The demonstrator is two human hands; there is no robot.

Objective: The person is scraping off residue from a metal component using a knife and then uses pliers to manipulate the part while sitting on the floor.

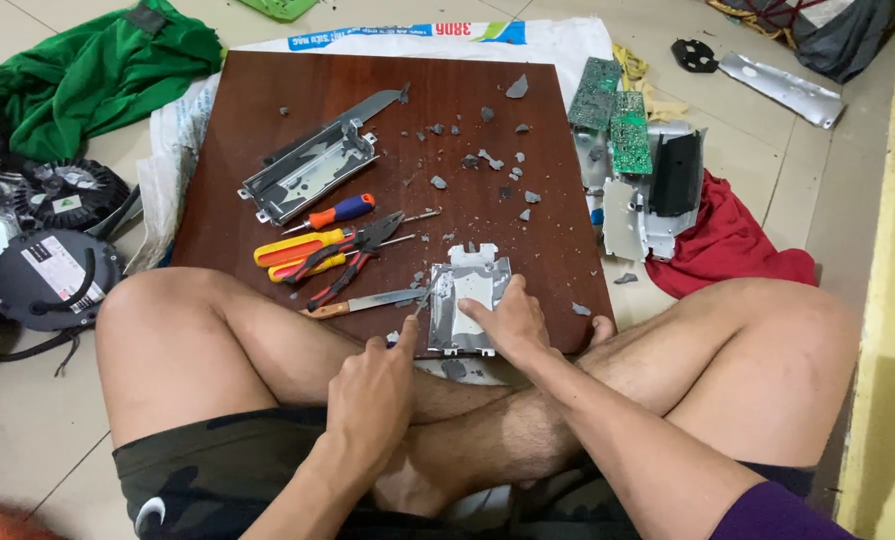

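The person is sitting cross-legged on the floor with the near edge of a dark wooden board point(267, 130) lying across the shins. The left hand point(372, 390) is closing around the handle of a thin tool point(422, 298), whose tip is pointing up and to the right into the left edge of a flat grey metal plate point(470, 300). The right hand point(512, 320) is pressing flat on the plate's lower right part, fingers spread, gripping nothing. The two hands are working close together but not touching, the plate lying between and just ahead of them, its long axis running away from the person. The right hand is resting on it; the left is reaching it only through the tool. Just left of the plate a knife point(362, 302) is lying, then red-handled pliers point(352, 258) and screwdrivers point(332, 215). Farther off a metal bracket point(312, 170) is lying amid grey fragments, and green circuit boards point(612, 110) beyond the board's right edge.
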